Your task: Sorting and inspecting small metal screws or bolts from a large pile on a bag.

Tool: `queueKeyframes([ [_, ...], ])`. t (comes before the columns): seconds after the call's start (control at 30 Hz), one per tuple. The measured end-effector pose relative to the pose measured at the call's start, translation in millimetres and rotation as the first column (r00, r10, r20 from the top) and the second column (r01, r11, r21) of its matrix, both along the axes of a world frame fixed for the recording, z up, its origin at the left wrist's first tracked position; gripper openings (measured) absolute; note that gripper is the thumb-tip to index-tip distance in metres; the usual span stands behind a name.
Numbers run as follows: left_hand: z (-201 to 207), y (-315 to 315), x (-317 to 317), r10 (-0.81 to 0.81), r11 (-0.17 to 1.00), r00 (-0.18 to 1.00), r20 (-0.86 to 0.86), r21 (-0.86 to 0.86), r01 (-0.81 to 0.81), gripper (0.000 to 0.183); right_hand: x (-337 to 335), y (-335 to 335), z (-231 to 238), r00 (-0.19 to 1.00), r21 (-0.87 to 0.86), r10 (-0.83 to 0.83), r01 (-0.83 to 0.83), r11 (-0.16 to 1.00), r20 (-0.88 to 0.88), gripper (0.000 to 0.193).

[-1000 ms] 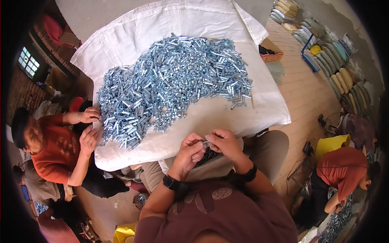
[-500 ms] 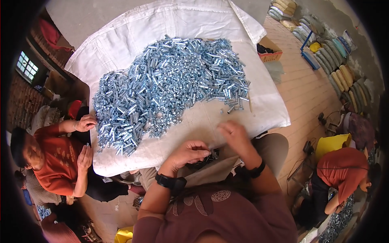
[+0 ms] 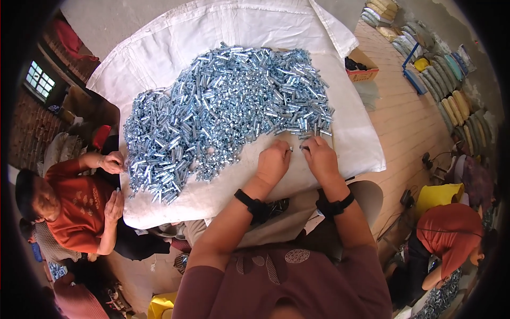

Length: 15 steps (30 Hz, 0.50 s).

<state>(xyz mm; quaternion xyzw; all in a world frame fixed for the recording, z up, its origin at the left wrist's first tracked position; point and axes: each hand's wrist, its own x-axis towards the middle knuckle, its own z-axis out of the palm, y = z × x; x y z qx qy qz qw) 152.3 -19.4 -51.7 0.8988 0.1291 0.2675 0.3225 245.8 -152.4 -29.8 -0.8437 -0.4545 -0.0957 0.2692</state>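
A broad heap of shiny bluish metal sleeves and small nut-like pieces (image 3: 228,106) covers much of the white cloth (image 3: 356,127) in front of me. At the heap's near right edge, my left hand (image 3: 273,164) is closed, with a small metal piece (image 3: 290,149) at its thumb and fingertip. Close beside it, my right hand (image 3: 322,161) also pinches a small metal piece (image 3: 304,148). Its exact kind is too small to tell. The two hands are a short gap apart, fingertips facing each other above the cloth.
At the table's left side a co-worker (image 3: 74,212) has both hands by the heap's edge. Another person (image 3: 449,239) bends over more metal parts at lower right. A cardboard box (image 3: 364,66) stands beyond the table's right edge, with stacked sacks (image 3: 441,80) along the wall.
Both my hands have moved forward to the heap's near edge. My left hand has left my lap, and my right hand, blurred before, is now beside it with a small piece in its fingers.
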Motion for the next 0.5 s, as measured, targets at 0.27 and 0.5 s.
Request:
queueKeyframes([
  [0.27, 5, 4, -13, 0.023, 1.000, 0.999, -0.037, 0.020, -0.022, 0.005, -15, 14, -6, 1.000, 0.026, 0.001, 0.000, 1.000, -0.009, 0.015],
  [0.5, 12, 7, -9, -0.068, 0.997, 0.996, -0.063, 0.024, 0.070, 0.014, -19, 26, -4, 0.999, -0.135, -0.027, 0.022, 0.991, -0.034, 0.020],
])
